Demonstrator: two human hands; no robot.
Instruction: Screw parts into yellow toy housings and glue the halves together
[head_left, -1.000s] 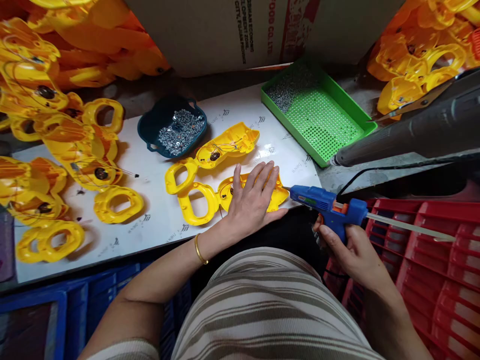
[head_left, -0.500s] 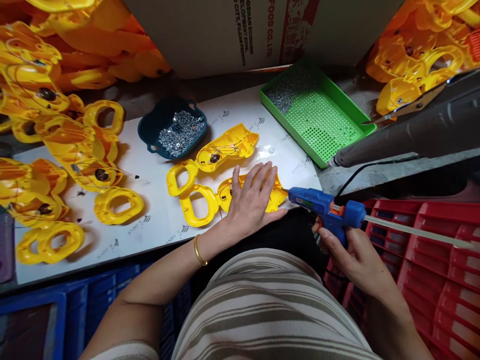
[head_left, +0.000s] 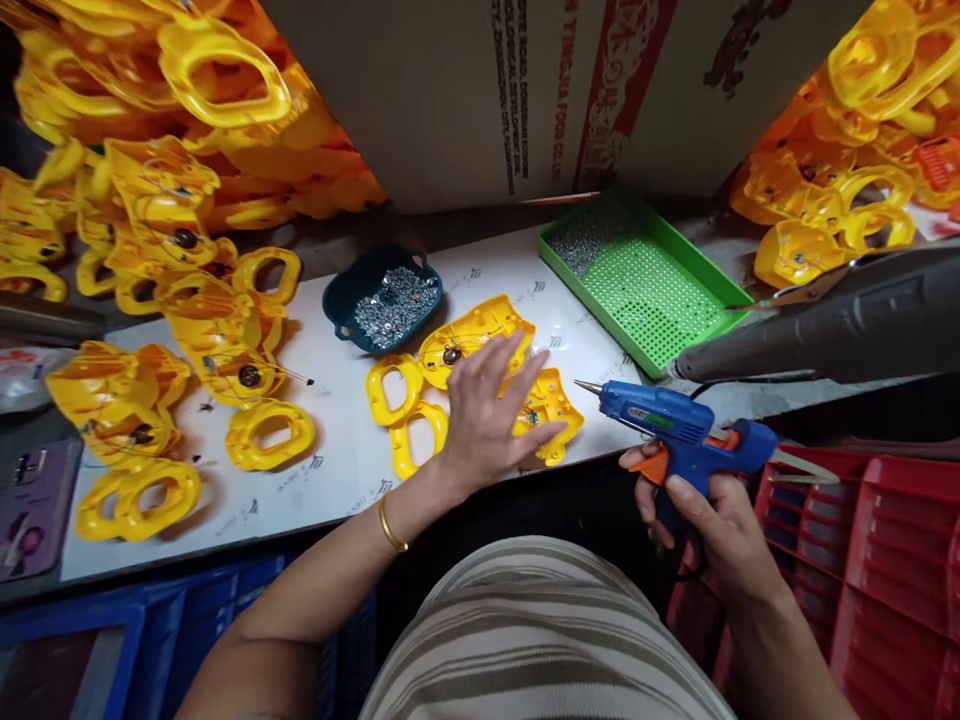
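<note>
Currently, our glue gun (head_left: 652, 412) points toward the nearer yellow shell (head_left: 559, 405)

Our right grip (head_left: 724, 520) is wrapped round its handle (head_left: 686, 470), nozzle (head_left: 589, 387) near the shell. Our left grip (head_left: 484, 415) is splayed over that shell, which lies on the white table (head_left: 337, 440) beside the farther yellow shell (head_left: 484, 335), near the teal bowl (head_left: 342, 295).

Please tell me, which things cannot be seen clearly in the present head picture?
Head view:
Near yellow shell: middle covered by the left hand; whether they touch, unclear.
Glue gun: part of its handle hidden by the right hand.
Carton: cut off by the top edge.
Metal pieces in the green tray: too small to tell apart.
</note>
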